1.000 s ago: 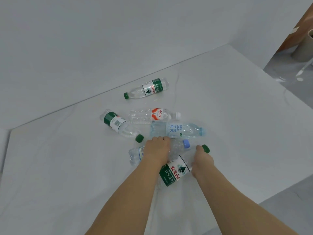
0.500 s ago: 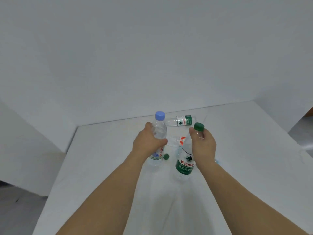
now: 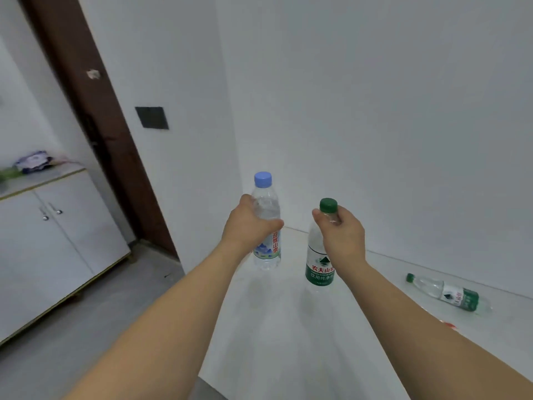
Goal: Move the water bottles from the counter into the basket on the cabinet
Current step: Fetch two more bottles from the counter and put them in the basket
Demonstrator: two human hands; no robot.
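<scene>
Left hand (image 3: pixel 249 226) grips the blue-capped bottle (image 3: pixel 266 226) round its upper body, fingers and thumb curled about it. Long axis upright, cap at top, base hanging clear above the near-left corner of the white counter (image 3: pixel 288 327). Label carries a blue mountain picture and a vertical column of red Chinese characters, partly covered by the thumb; not read with confidence.

Right hand (image 3: pixel 343 235) pinches the green-capped bottle (image 3: pixel 320 264) at the neck just under the cap, fingers curled round it. Long axis upright, cap at top, body hanging below the hand, above the counter. Label is white above, green below, with a dark triangle mark, red characters 农夫山 (the fourth is covered by the wrist) and white characters 饮用纯净水 beneath.

The two held bottles are side by side, apart from each other, the blue-capped one higher.

A third bottle (image 3: pixel 445 291), green-capped, lies on its side on the counter at far right near the wall, cap pointing left. Its label is green and white with a dark triangle; the writing is too small to read. A red-and-white fragment shows at the right forearm's edge; it cannot be identified.

The counter's left edge runs down beside the left forearm; beyond it is open grey floor (image 3: pixel 86 327), reaching a white two-door cabinet (image 3: pixel 52 241) at left. Items on the cabinet top (image 3: pixel 43 176) are blurred.
</scene>
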